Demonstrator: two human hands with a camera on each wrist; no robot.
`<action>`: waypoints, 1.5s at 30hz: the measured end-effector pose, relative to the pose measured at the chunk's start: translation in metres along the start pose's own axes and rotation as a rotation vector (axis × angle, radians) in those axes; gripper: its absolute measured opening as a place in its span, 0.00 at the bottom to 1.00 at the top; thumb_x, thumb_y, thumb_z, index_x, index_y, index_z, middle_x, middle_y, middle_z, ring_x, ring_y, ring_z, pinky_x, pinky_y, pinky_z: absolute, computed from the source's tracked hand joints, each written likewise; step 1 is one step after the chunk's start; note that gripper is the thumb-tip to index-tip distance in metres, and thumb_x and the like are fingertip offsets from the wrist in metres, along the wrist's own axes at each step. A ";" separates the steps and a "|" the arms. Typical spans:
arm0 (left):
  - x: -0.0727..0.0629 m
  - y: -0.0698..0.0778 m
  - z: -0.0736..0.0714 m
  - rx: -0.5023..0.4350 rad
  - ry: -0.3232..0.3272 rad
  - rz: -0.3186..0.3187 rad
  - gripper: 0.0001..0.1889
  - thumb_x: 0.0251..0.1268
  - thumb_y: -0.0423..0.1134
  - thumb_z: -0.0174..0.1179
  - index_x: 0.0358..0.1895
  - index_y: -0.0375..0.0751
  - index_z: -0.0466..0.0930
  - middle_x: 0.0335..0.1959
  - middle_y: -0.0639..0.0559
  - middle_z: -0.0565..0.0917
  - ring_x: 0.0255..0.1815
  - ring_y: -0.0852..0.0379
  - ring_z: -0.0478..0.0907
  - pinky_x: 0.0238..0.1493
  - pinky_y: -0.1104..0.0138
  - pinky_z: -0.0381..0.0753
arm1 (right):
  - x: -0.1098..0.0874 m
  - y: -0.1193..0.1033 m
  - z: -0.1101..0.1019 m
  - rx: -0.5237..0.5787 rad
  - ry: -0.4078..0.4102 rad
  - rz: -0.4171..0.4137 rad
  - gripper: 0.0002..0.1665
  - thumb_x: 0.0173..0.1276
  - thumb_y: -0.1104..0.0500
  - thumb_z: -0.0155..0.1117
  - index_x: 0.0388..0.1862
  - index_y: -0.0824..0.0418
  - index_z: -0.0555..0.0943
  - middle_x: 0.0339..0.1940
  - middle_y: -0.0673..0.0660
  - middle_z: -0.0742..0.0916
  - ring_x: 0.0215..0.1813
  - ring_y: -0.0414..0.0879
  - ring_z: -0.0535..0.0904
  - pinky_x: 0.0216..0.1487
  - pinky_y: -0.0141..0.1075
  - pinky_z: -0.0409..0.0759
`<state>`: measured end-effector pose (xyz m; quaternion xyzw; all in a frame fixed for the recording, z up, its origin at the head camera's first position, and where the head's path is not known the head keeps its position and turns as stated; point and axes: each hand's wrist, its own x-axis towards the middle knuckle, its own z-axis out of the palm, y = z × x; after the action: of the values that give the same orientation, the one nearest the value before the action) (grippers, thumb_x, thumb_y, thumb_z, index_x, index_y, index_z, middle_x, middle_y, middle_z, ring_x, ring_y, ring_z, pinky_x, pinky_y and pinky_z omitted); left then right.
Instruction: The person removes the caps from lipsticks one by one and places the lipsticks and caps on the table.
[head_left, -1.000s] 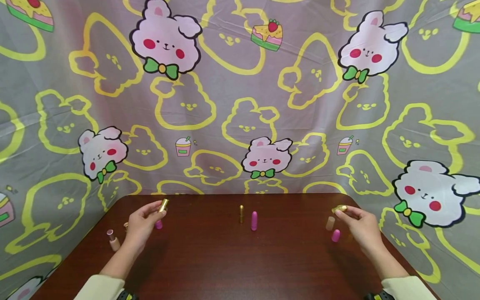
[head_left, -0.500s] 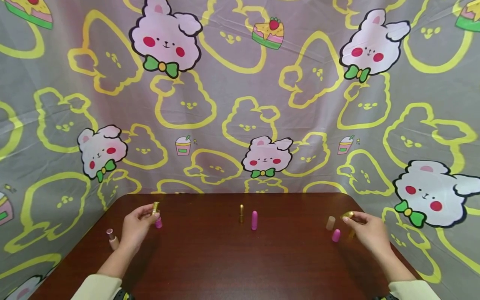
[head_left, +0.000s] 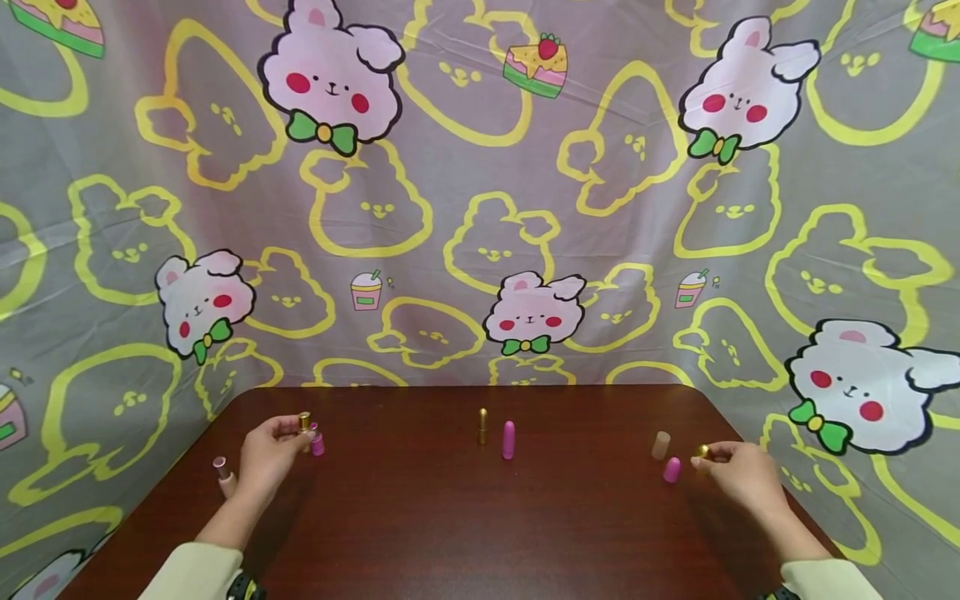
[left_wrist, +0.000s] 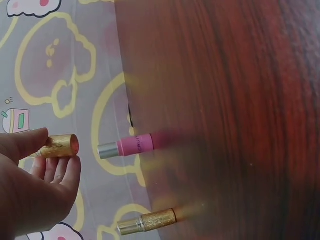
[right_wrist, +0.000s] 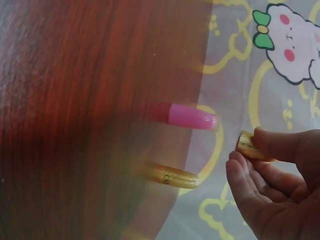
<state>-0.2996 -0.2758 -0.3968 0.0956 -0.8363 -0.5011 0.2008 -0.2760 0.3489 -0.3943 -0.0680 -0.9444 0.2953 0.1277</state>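
Between thumb and fingers my left hand point(head_left: 267, 460) pinches a gold lipstick base point(left_wrist: 61, 145), held above the table. Close by stands a pink lipstick base point(left_wrist: 135, 145) with a silver top. Another gold lipstick base point(left_wrist: 159, 220) stands there in the left wrist view; the hand hides it in the head view. At the right, my right hand point(head_left: 747, 482) pinches a gold lipstick cap point(right_wrist: 248, 145). Near it stand a pink cap point(head_left: 672, 470) and a second gold cap point(right_wrist: 175, 176), which the hand covers in the head view.
Mid-table, a capped gold lipstick point(head_left: 483, 427) and a capped pink lipstick point(head_left: 509, 441) stand upright. A beige lipstick base point(head_left: 224, 477) is at the far left, a beige cap point(head_left: 661, 446) at the right. A patterned curtain point(head_left: 435, 250) surrounds the dark wooden table point(head_left: 450, 525).
Both hands have moved apart and downward: the left one leftward with the gold lipstick base, the right one rightward with the gold cap. The pieces standing on the table have not moved.
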 end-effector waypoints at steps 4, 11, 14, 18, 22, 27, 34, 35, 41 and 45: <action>0.003 -0.004 -0.001 0.051 -0.002 0.009 0.16 0.57 0.30 0.66 0.45 0.21 0.76 0.35 0.37 0.83 0.27 0.64 0.75 0.26 0.73 0.74 | 0.003 0.008 0.005 -0.004 -0.069 0.023 0.22 0.59 0.56 0.73 0.38 0.77 0.82 0.31 0.64 0.85 0.33 0.54 0.78 0.31 0.44 0.76; 0.005 -0.012 -0.003 0.163 -0.009 0.024 0.17 0.53 0.32 0.67 0.43 0.21 0.78 0.34 0.35 0.84 0.31 0.49 0.79 0.30 0.65 0.72 | 0.005 0.017 0.012 -0.005 -0.116 0.021 0.14 0.57 0.59 0.72 0.30 0.71 0.82 0.23 0.54 0.81 0.28 0.49 0.73 0.26 0.38 0.71; 0.006 -0.018 -0.003 0.201 -0.009 0.031 0.17 0.53 0.32 0.67 0.42 0.21 0.78 0.34 0.34 0.84 0.36 0.41 0.79 0.33 0.61 0.72 | 0.006 0.019 0.015 -0.032 -0.112 0.000 0.12 0.55 0.60 0.73 0.28 0.70 0.83 0.22 0.53 0.81 0.27 0.48 0.73 0.26 0.38 0.71; 0.009 -0.024 -0.003 0.239 -0.005 0.035 0.17 0.52 0.33 0.68 0.40 0.22 0.78 0.33 0.33 0.84 0.37 0.37 0.79 0.36 0.55 0.72 | 0.007 0.019 0.019 -0.053 -0.125 -0.004 0.12 0.55 0.60 0.73 0.27 0.69 0.83 0.22 0.53 0.81 0.27 0.48 0.73 0.26 0.38 0.71; 0.011 -0.029 -0.002 0.274 0.005 0.046 0.16 0.51 0.33 0.69 0.38 0.23 0.79 0.33 0.33 0.84 0.36 0.37 0.79 0.34 0.54 0.73 | 0.006 0.018 0.020 -0.065 -0.136 0.004 0.12 0.55 0.60 0.74 0.27 0.69 0.83 0.22 0.53 0.81 0.26 0.47 0.73 0.25 0.38 0.72; 0.013 -0.032 -0.002 0.305 0.018 0.022 0.16 0.50 0.33 0.69 0.38 0.24 0.80 0.34 0.33 0.84 0.37 0.35 0.79 0.36 0.52 0.70 | 0.006 0.020 0.022 -0.083 -0.131 -0.003 0.11 0.54 0.60 0.75 0.25 0.67 0.83 0.22 0.53 0.81 0.27 0.48 0.72 0.26 0.38 0.70; 0.012 -0.035 -0.004 0.325 0.013 -0.060 0.16 0.50 0.36 0.70 0.40 0.28 0.80 0.37 0.34 0.84 0.42 0.33 0.76 0.45 0.37 0.53 | 0.006 0.022 0.024 -0.081 -0.138 0.011 0.13 0.52 0.59 0.77 0.25 0.66 0.82 0.22 0.53 0.81 0.28 0.49 0.73 0.28 0.40 0.71; 0.012 -0.035 -0.004 0.324 0.011 -0.064 0.16 0.50 0.36 0.70 0.40 0.28 0.80 0.37 0.34 0.85 0.42 0.32 0.76 0.45 0.36 0.52 | 0.006 0.022 0.024 -0.080 -0.136 0.012 0.13 0.52 0.59 0.77 0.24 0.66 0.82 0.22 0.53 0.81 0.28 0.50 0.73 0.28 0.40 0.71; 0.011 -0.033 -0.004 0.332 -0.004 -0.073 0.16 0.51 0.35 0.70 0.40 0.28 0.80 0.37 0.35 0.85 0.43 0.32 0.76 0.46 0.36 0.53 | 0.004 0.026 0.028 -0.070 -0.130 0.008 0.13 0.52 0.60 0.77 0.24 0.67 0.82 0.23 0.54 0.82 0.28 0.50 0.74 0.28 0.40 0.71; 0.010 -0.033 -0.004 0.343 -0.014 -0.091 0.15 0.52 0.36 0.70 0.39 0.30 0.81 0.36 0.36 0.85 0.42 0.33 0.76 0.47 0.33 0.50 | 0.004 0.025 0.028 -0.074 -0.128 0.006 0.12 0.51 0.60 0.77 0.24 0.67 0.82 0.23 0.55 0.82 0.29 0.50 0.75 0.29 0.41 0.72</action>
<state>-0.3081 -0.2986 -0.4221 0.1628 -0.9056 -0.3604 0.1530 -0.2868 0.3554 -0.4303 -0.0566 -0.9607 0.2644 0.0634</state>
